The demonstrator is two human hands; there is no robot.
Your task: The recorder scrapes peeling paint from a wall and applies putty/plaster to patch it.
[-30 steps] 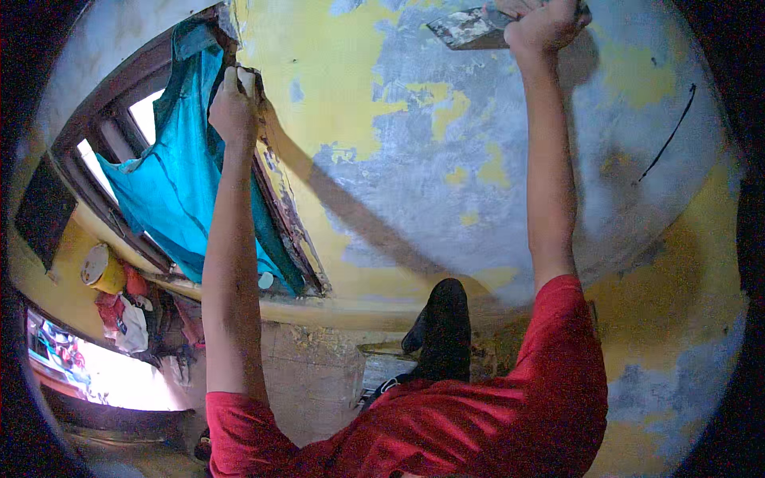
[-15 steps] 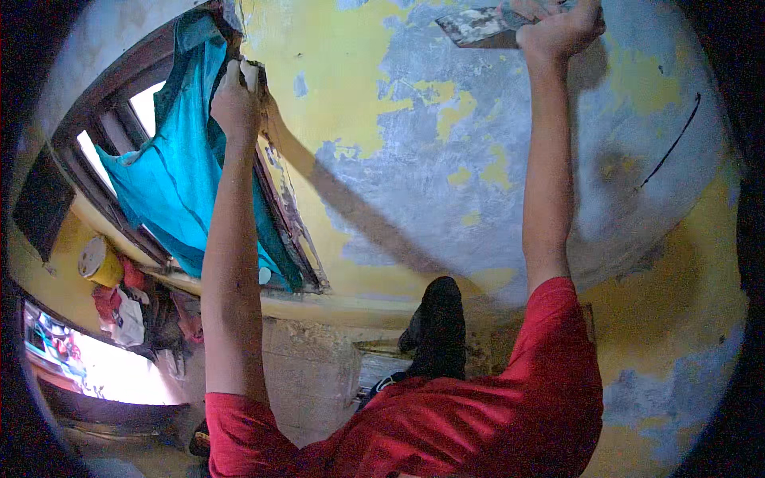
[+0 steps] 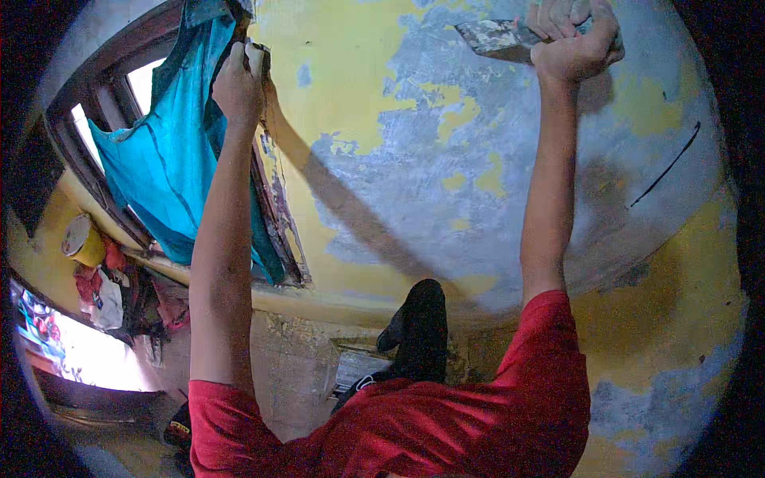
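High on the right, my right hand [image 3: 575, 44] is wrapped round the handle of a wide-bladed scraper [image 3: 496, 40]. The blade points left and lies against or close to the patchy wall [image 3: 430, 183], where yellow paint gives way to bare grey plaster. My left hand [image 3: 237, 84] is raised at the upper left, its fingers closed over the dark edge of the window frame [image 3: 275, 215]. Right beside that hand hangs a turquoise cloth [image 3: 171, 159], draped across the window opening. The scraper's handle is mostly hidden by my fingers.
A yellow bucket [image 3: 84, 241] stands at the left on a ledge, with red and white bags [image 3: 107, 303] below it. My dark-trousered knee [image 3: 426, 319] is bent near the wall's foot. A thin dark line [image 3: 668, 166] marks the wall at right.
The whole view has shifted slightly. In the picture, my right hand and the scraper sit a little further right and lower, while my left hand sits slightly higher. Both grips look the same.
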